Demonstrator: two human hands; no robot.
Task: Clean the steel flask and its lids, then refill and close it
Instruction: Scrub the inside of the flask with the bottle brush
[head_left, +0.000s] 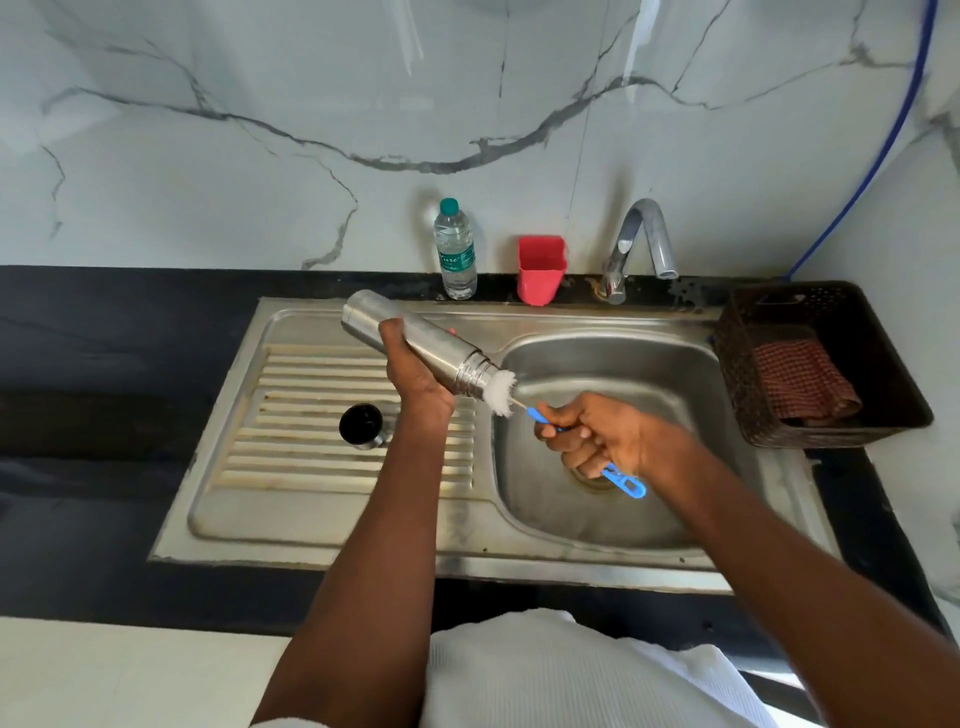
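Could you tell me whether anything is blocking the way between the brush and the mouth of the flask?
Nothing visible does. The left hand holds the flask tilted over the sink, mouth toward the right hand, which grips the brush by its handle. The white bristles sit right at the mouth.

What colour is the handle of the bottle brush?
Blue, on the brush handle in the head view; its bristles are white.

**Flask tilted, brush at its mouth**

I've got the steel flask (415, 340) mid-frame, tilted, open mouth pointing lower right. White bristles of the bottle brush (501, 393) sit at the mouth. A black-topped lid (362, 425) stands left of centre.
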